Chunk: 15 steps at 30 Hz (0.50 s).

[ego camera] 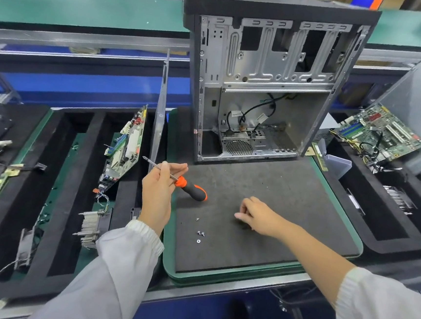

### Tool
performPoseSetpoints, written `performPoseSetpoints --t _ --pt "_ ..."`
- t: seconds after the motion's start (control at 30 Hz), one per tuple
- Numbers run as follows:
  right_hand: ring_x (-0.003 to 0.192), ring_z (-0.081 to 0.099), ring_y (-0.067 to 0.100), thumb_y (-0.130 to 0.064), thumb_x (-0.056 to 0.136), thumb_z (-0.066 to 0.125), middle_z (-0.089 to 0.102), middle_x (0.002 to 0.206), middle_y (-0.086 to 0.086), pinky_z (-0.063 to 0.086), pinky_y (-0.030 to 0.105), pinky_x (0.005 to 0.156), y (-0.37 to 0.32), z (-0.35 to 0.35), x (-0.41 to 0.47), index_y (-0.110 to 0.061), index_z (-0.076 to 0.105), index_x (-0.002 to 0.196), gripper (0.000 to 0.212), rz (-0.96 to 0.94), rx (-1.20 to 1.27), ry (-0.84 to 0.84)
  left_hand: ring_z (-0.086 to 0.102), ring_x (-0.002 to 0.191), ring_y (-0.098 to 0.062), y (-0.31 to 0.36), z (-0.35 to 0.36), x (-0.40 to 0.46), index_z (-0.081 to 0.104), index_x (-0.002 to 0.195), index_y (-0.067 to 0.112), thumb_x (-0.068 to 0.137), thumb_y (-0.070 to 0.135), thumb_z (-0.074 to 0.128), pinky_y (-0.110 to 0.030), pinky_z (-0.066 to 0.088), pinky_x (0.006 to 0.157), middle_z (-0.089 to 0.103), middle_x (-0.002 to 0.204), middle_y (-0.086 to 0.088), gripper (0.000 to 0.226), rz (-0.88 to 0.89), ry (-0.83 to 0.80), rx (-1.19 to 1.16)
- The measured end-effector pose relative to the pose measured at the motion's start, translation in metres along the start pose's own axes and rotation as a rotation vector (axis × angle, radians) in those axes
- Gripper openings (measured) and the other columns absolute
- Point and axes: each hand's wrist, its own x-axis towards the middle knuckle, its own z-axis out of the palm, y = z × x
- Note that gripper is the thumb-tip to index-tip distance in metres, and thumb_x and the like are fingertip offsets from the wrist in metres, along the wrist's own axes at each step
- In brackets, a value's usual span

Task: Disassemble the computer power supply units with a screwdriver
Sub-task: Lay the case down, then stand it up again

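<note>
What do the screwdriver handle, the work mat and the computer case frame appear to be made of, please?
Screwdriver handle: glossy orange-and-black plastic or rubber grip. Work mat: matte black foam, by its grainy, dull surface. Computer case frame: bare stamped sheet metal, silvery with pressed ribs and holes.

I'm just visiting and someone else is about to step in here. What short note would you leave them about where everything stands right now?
Left hand: holds the screwdriver by its metal shaft, handle hanging over the black mat.
Right hand: fingers curled low over the mat; whether it holds anything, I cannot tell.
Computer case: upright at the mat's far edge, side open, mostly gutted, a few cables left inside.
Loose screws: on the mat near the left wrist.
Done: a circuit board and heatsink stand in the left foam tray.
Left: collect the screws; no power supply is clearly in view.
</note>
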Motion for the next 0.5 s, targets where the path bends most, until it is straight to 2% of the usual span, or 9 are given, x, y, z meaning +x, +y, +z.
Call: performPoseSetpoints --t 0.1,0.27,0.43,0.5 --pt "0.09 0.05 0.022 -0.02 0.089 0.067 0.041 0.095 0.001 0.043 0.032 0.084 -0.005 0.0 0.0 -0.011 0.052 0.095 0.019 -0.013 -0.037 -0.006 0.068 0.106 -0.028 0.0 -0.002 -0.001 0.064 0.09 0.004 0.107 0.019 0.036 -0.039 0.052 0.096 0.069 0.107 -0.021 0.036 -0.006 0.011 -0.009" --pt "0.084 0.051 0.022 -0.002 0.089 0.062 0.039 0.089 0.0 0.054 0.037 0.076 -0.011 0.002 -0.002 -0.005 0.058 0.091 0.005 -0.002 -0.018 0.036 0.068 0.106 -0.029 0.002 -0.001 -0.004 0.063 0.09 0.005 0.107 0.019 0.036 -0.041 0.051 0.096 0.069 0.107 -0.022 0.035 -0.005 0.013 -0.018" --pt "0.084 0.058 0.027 -0.002 0.089 0.061 0.041 0.093 0.003 0.056 0.035 0.074 -0.029 0.017 0.001 0.0 0.062 0.092 0.003 0.008 0.046 0.127 0.068 0.107 -0.028 0.005 0.001 -0.006 0.063 0.091 0.005 0.107 0.02 0.035 -0.04 0.051 0.098 0.069 0.109 -0.022 0.036 0.001 0.004 -0.019" --pt "0.089 0.061 0.03 -0.004 0.089 0.062 0.043 0.095 0.005 0.053 0.035 0.08 -0.042 0.026 0.005 -0.001 0.063 0.092 0.005 -0.026 0.054 0.145 0.068 0.107 -0.027 0.007 0.001 -0.007 0.063 0.091 0.005 0.107 0.019 0.035 -0.039 0.051 0.098 0.069 0.109 -0.021 0.036 0.006 0.001 -0.018"
